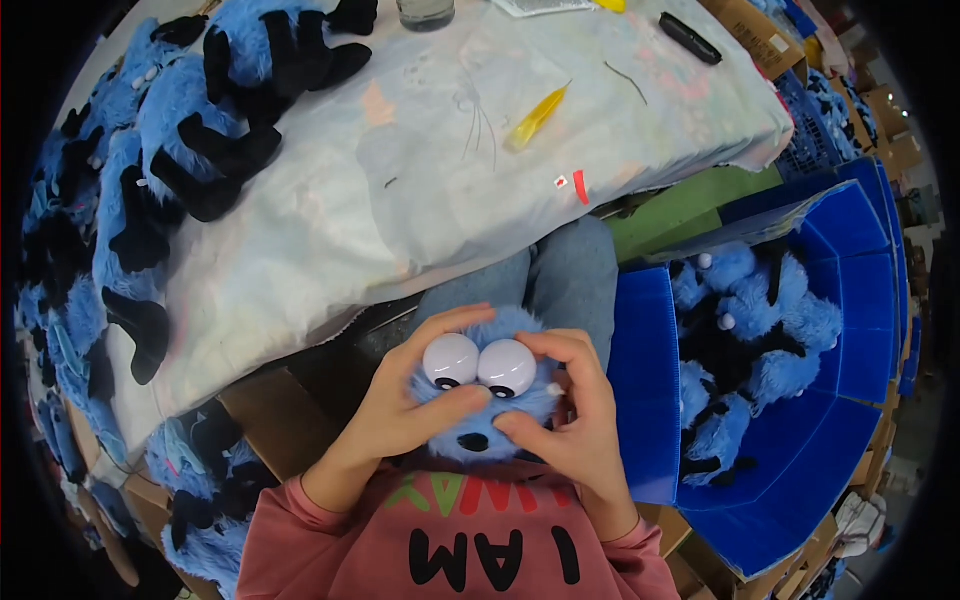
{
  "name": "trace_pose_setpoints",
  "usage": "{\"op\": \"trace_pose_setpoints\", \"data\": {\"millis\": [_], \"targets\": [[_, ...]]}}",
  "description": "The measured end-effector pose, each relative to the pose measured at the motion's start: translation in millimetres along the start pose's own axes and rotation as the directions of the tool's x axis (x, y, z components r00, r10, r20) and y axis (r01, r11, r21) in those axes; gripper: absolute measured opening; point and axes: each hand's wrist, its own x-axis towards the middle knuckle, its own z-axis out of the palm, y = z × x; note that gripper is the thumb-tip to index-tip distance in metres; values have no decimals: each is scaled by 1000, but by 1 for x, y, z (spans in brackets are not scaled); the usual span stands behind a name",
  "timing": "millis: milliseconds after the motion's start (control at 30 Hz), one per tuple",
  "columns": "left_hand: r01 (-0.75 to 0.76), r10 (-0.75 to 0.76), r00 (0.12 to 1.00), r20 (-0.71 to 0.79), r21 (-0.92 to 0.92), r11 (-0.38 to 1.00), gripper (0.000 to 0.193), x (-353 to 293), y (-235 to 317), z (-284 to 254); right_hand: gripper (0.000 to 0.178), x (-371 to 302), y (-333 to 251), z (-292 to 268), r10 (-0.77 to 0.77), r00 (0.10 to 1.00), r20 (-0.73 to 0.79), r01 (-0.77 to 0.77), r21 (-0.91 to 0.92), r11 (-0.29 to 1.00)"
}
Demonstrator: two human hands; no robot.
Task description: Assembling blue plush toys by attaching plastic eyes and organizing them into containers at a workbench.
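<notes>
Just in front of my chest I hold a fluffy blue plush toy (450, 440) between both hands. Two big white plastic eyes with black pupils bulge from it, and a black oval nose sits below them. My left hand (410, 395) wraps its left side, the thumb pressed across the fur under the eyes. On the other side my right hand (575, 405) grips it, with the index finger by the right eye (507, 366) and the thumb near the nose. The rest of the toy's body is hidden behind my hands.
A cloth-covered table (420, 200) stretches ahead, with a yellow tapered tool (537, 120), loose threads and a black object (690, 38). Blue-and-black plush toys (190, 150) pile up at its left. To my right stands a blue bin (800, 470) with several plush toys inside.
</notes>
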Motion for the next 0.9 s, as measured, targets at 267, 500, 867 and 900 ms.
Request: {"op": "trace_pose_setpoints", "data": {"millis": [267,500,867,900], "targets": [[-38,49,998,-49,198,979,64,12,-15,24,27,12,23,-27,139,987,81,-140,6,990],[-2,16,993,-113,121,993,56,12,-15,31,26,10,31,-30,107,988,108,-97,-95,991],[-154,165,986,-5,-386,910,46,-12,-58,-22,43,-7,4,14,36,996,82,-44,89,995],[-150,159,987,-8,-376,914,46,-15,-60,-23,43,-10,2,16,35,996,86,-44,102,994]]}}
